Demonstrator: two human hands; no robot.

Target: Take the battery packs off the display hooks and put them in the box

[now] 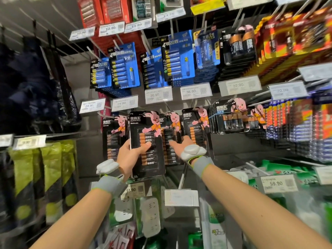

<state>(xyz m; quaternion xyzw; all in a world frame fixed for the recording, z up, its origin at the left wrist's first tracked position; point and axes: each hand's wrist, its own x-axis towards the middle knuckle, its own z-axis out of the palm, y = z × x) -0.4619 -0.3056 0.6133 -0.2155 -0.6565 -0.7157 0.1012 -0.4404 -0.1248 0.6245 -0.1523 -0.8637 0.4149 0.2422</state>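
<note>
Left hand (128, 157) grips front battery pack (143, 123), right hand (186, 146) pinches neighbouring pack (170, 159).

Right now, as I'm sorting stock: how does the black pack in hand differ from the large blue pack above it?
The black pack's card is black with a pink rabbit; the blue pack's is blue. The black pack holds copper-coloured batteries, the blue pack blue ones. The left hand grips the black pack; the blue pack hangs untouched. Both show batteries stacked sideways.
</note>
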